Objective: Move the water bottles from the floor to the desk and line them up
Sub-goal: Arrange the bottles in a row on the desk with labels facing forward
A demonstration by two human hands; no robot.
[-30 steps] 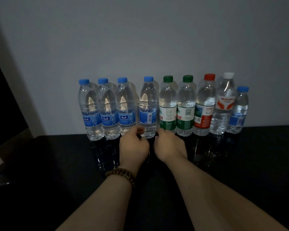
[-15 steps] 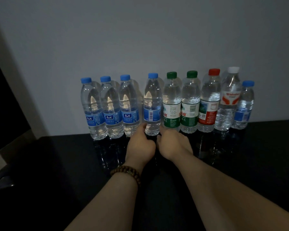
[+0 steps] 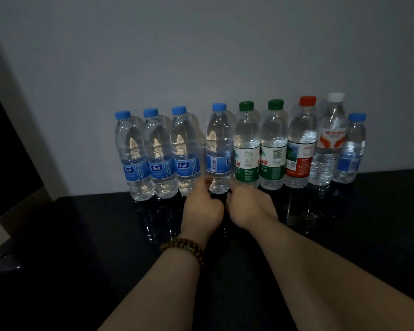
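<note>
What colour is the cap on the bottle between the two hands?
Blue: the cap on that bottle shows clearly in the head view.

Left hand [image 3: 202,207] and right hand [image 3: 249,209] pinch fourth bottle [image 3: 219,149] (blue cap).

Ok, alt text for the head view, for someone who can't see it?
The left hand and right hand hold the base of a blue-capped bottle, fourth from left in a row of nine upright water bottles on a dark desk against a pale wall.
</note>
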